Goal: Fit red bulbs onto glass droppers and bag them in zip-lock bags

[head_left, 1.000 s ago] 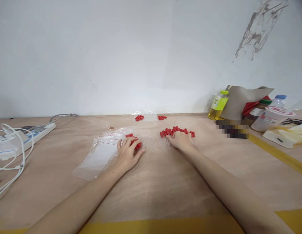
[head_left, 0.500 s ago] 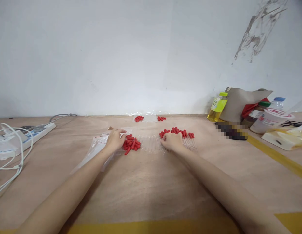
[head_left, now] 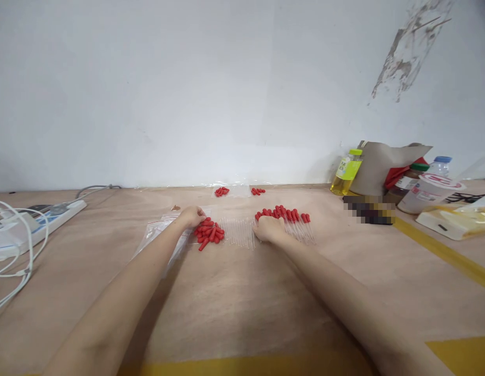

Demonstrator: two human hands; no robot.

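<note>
My left hand (head_left: 193, 215) reaches to the upper left edge of a pile of red rubber dropper bulbs (head_left: 210, 232), its fingertips pinched on a bulb there. Bare thin glass tubes (head_left: 238, 232) lie side by side in a row between my hands. My right hand (head_left: 269, 228) is closed and low over the right end of that row; its fingers hide whatever they hold. Glass droppers with red bulbs fitted (head_left: 293, 216) lie in a slanted row just beyond and right of it.
Clear plastic bags (head_left: 164, 230) lie under and left of my left hand. Two small groups of red bulbs (head_left: 222, 192) rest on plastic near the wall. A power strip (head_left: 66, 216) with white cables is at left. A yellow-capped bottle (head_left: 346, 172), jars and a cup (head_left: 428, 193) stand at right.
My left hand's fingers have closed in at the pile's upper edge. My right hand has shifted slightly left, uncovering more of the fitted droppers. The view has turned slightly.
</note>
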